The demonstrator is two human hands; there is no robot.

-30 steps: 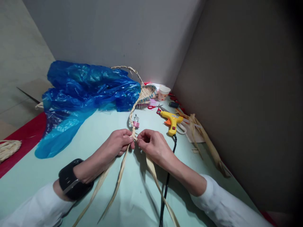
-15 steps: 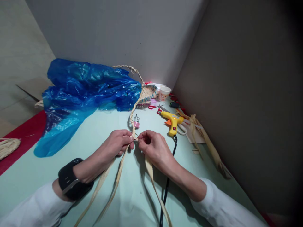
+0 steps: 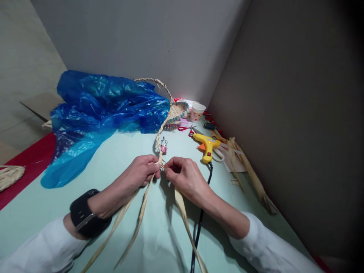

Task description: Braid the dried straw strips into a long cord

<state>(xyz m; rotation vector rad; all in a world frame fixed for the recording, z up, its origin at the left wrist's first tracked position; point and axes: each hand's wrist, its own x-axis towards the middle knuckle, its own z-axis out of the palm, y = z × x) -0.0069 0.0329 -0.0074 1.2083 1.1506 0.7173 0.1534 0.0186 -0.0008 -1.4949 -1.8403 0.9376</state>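
A pale braid [image 3: 164, 126] of dried husk-like strips runs from the blue plastic at the back toward me. My left hand [image 3: 145, 170] pinches its near end between thumb and fingers. Close on the right, my right hand [image 3: 183, 175] is closed on a loose strip [image 3: 182, 208] that trails down toward me. Two more strips [image 3: 142, 212] hang from below the left hand. Just beyond the fingers a pink binder clip [image 3: 163, 148] sits beside the braid; whether it grips the braid I cannot tell.
Crumpled blue plastic [image 3: 108, 100] lies at the back left. A small woven basket [image 3: 179, 110], paper cup [image 3: 197, 112] and red-handled scissors [image 3: 186, 129] stand behind. To the right are a yellow glue gun [image 3: 208, 146] with a black cord [image 3: 200, 223] and dried husks [image 3: 254, 182].
My right hand has shifted slightly left, closer to the left hand, with the strip. The loose strip ends have swung a little. The left hand keeps its hold on the braid.
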